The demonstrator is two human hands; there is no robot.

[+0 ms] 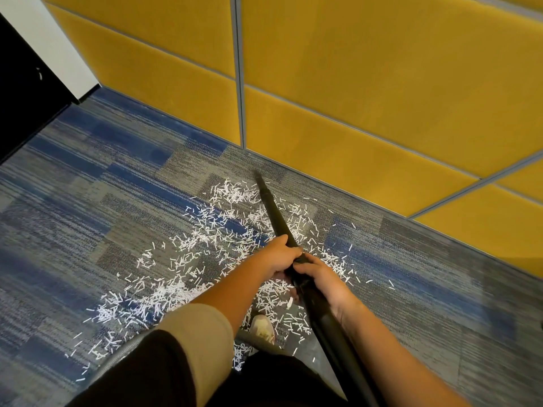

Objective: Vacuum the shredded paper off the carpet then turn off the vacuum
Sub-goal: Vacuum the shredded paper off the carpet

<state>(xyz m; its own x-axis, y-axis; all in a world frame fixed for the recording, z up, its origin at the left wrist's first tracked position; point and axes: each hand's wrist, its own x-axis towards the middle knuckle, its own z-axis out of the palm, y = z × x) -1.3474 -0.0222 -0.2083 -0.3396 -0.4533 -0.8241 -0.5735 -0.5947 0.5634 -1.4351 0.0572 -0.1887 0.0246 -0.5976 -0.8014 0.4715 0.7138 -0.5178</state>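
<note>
left hand (280,255): wrapping fingers round wand (273,207), gripping farther down the tube
right hand (321,277): curling fingers round wand just behind, touching left hand
wand tip: blurring near yellow wall (352,83) base; touching carpet (88,171) or not, cannot tell
shredded paper (205,230): lying scattered on carpet, wall to shoe (263,329)
risk, tip: possibly riding high, skipping shreds
risk, shoe: standing in paper, likely treading bits into pile
risk, hose (117,359): trailing beside leg, maybe dragging shreds about
risk, switch: sitting out of view, inviting fumbling at shutoff
</note>
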